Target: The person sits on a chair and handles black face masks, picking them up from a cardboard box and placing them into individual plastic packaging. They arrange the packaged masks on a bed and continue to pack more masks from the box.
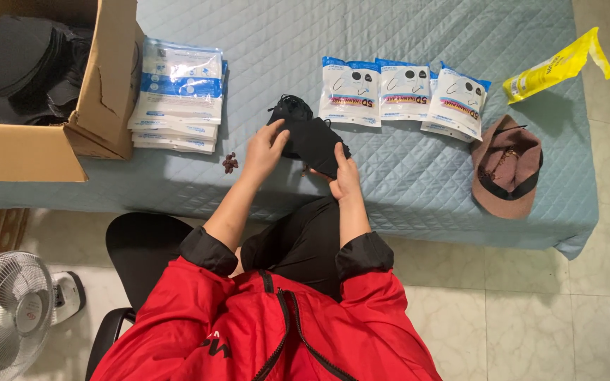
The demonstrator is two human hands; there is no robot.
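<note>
Black masks (310, 137), a small folded stack with ear loops trailing, sit gripped between both hands over the quilted blue bed cover (404, 183). The left hand (265, 149) clasps the stack's near-left edge, fingers curled over it; the right hand (346, 176) pinches the lower right corner. Beyond the right hand lie three sealed mask packets (404, 92); left of the left hand, a pile of packets (178, 95) and a cardboard box (100, 85).

Cardboard box (37, 152) and fan (5, 314) cut off at the left edge — box contents (dark shapes) unclear
</note>
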